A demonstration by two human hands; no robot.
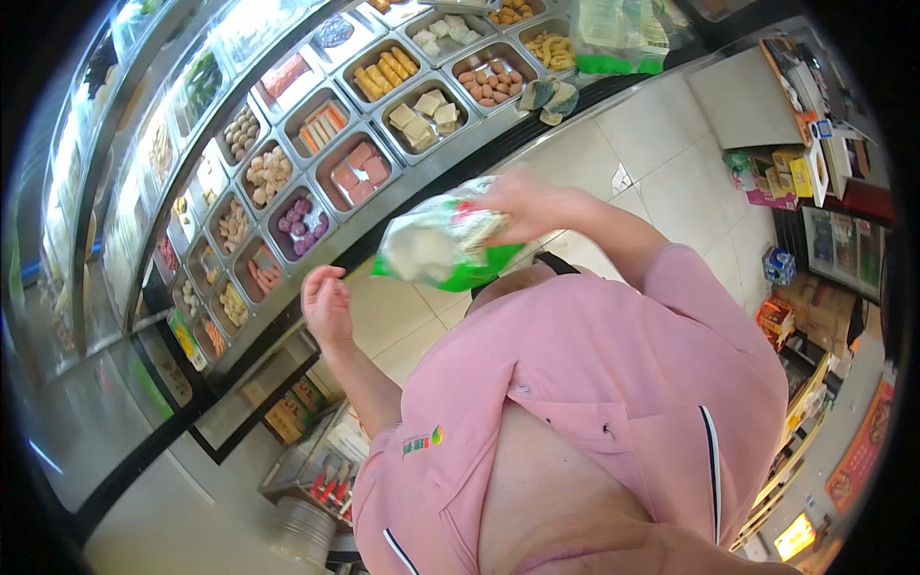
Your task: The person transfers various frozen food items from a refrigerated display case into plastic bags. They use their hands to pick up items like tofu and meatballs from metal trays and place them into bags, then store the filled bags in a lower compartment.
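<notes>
My right hand [519, 205], blurred, grips a clear and green plastic bag [449, 241] by its upper right part. Pale contents show through the plastic. My left hand [327, 298] is raised left of the bag, apart from it, its fingers loosely curled and nothing visible in them. Beyond both hands runs a counter of steel food pans. The nearer ones hold purple balls [302, 226], pink blocks [361, 172], pale tofu-like squares [424, 122] and small brown eggs or egg-shaped pieces [492, 83].
The counter's dark front edge [431, 180] slants past my hands. A folded cloth [550, 99] lies on it near another green-bottomed bag [619, 36]. Shelves with glass panels [136, 215] rise at the left. Boxes [812, 313] stand on the right, and a wire rack [316, 467] is at lower left.
</notes>
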